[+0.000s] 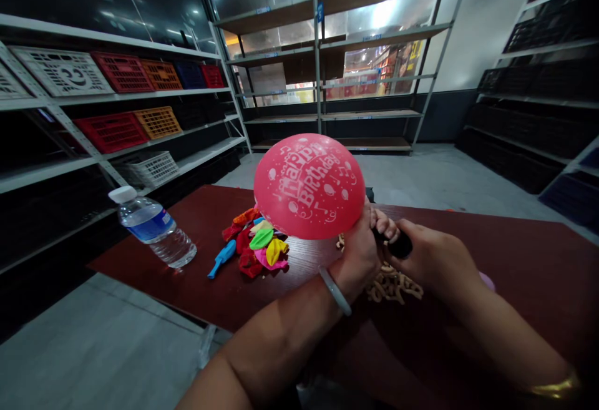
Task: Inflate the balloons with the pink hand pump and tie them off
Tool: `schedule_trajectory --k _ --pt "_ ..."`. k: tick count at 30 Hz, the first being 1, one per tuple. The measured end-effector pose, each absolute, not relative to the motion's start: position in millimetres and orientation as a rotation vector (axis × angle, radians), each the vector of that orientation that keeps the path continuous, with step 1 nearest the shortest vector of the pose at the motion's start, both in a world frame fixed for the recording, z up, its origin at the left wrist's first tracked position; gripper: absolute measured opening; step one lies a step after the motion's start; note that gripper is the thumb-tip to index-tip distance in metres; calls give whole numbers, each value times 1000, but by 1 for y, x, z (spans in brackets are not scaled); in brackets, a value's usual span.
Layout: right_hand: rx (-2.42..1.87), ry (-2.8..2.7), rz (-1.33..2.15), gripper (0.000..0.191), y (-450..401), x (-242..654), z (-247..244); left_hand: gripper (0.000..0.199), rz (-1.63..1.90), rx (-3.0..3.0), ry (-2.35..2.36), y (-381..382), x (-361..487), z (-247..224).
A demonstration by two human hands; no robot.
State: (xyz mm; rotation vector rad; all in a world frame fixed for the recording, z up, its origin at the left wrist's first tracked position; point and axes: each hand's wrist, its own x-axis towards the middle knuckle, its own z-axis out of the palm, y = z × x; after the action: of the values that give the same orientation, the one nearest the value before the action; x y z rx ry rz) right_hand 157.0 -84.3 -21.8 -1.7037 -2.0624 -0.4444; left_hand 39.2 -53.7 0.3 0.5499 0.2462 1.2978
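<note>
A partly or fully inflated pink balloon with white "Happy Birthday" print sits at the centre, against the fingers of my left hand. That hand is closed at the balloon's right end; the neck is hidden behind it. My right hand is wrapped round a black object, probably a pump, whose far part is hidden. Both hands are close together above the table. Below them lies a pile of tan rubber-like loops. Left of the balloon is a heap of uninflated balloons in red, green, yellow, pink and blue.
A capped water bottle stands on the left of the dark red table. A pink item shows partly behind my right forearm. Shelves with crates line the left; more shelving stands behind and at right.
</note>
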Motion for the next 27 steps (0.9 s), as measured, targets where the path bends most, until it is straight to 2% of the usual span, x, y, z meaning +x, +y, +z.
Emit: schedule_trajectory --k 6,14,22,27 --pt "-1723 -2059 -434 40 -82 163 -22 52 1327 548 284 -29 10 17" --pt "-1839 -2059 -390 35 -78 182 -14 48 1515 469 224 6 -37 33" --pt "-1852 -2085 -582 33 -80 180 -16 51 1419 411 254 -15 4 14" --pt "-1798 -2118 -544 31 -81 170 -21 52 1303 427 253 -30 34 -10"
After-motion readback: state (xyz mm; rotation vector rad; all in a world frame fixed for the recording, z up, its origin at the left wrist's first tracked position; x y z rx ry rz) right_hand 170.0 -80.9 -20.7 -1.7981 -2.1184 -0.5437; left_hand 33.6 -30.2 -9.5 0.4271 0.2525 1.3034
